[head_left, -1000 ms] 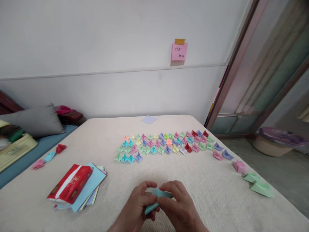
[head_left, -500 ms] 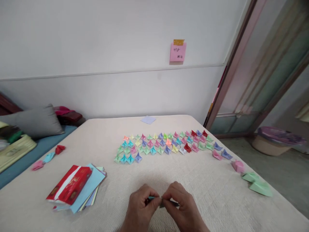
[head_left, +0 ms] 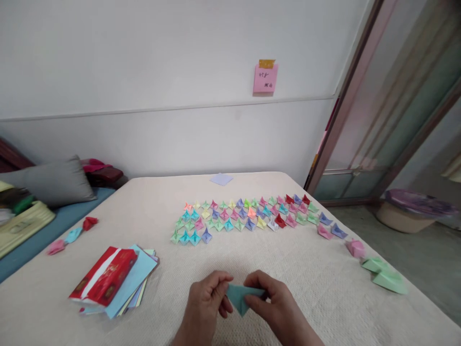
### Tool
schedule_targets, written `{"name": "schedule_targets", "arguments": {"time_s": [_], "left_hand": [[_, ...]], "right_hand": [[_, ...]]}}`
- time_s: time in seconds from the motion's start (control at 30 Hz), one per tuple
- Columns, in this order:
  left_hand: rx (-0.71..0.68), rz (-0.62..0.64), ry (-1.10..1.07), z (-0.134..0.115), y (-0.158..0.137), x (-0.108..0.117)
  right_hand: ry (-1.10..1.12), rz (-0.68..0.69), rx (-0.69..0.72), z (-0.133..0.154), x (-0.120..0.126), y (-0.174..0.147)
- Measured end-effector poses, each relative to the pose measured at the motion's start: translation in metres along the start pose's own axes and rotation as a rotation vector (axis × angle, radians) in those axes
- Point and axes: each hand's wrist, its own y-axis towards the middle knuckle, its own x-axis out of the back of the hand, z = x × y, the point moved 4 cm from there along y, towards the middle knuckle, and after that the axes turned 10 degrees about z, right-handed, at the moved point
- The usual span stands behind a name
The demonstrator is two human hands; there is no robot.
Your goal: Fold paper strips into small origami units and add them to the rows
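Both hands hold one folded teal paper piece [head_left: 240, 297] just above the cream tablecloth [head_left: 309, 283] at the near edge. My left hand [head_left: 203, 307] pinches its left corner and my right hand [head_left: 279, 310] pinches its right side. The paper shows as a downward-pointing triangle between the fingers. Farther off lie rows of several small folded paper shapes [head_left: 248, 215] in many colours.
A stack of coloured paper sheets [head_left: 135, 283] with a red packet [head_left: 104, 275] on top lies at the left. Three folded pieces [head_left: 74, 234] sit near the left edge. Pink [head_left: 356, 248] and green folded pieces [head_left: 385, 278] lie near the right edge. A pink note [head_left: 265, 77] is taped to the wall.
The hands lifted slightly and turned the teal paper, which was nearly hidden between the fingers half a second ago and now shows as an open triangle.
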Motion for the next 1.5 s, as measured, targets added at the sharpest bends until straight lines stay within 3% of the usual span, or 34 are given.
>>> {"name": "schedule_targets", "arguments": {"time_s": [0.17, 0.37, 0.53, 0.7, 0.9, 1.5], "left_hand": [[-0.060, 0.049, 0.022, -0.006, -0.002, 0.003], [-0.276, 0.092, 0.199, -0.022, -0.005, 0.002], [-0.162, 0.070, 0.172, -0.018, -0.005, 0.002], [-0.258, 0.119, 0.223, -0.022, -0.008, 0.000], [-0.241, 0.137, 0.180, -0.020, -0.004, 0.002], [-0.156, 0.180, -0.019, -0.014, -0.003, -0.002]], "right_hand": [[0.041, -0.011, 0.042, 0.000, 0.002, 0.000], [-0.013, 0.035, 0.070, 0.005, 0.004, -0.001], [-0.038, 0.039, 0.094, 0.004, 0.004, -0.002], [-0.052, 0.046, 0.101, 0.000, 0.004, -0.002], [-0.109, 0.040, 0.124, 0.001, 0.004, -0.002], [-0.450, 0.032, 0.452, 0.012, 0.004, -0.010]]}}
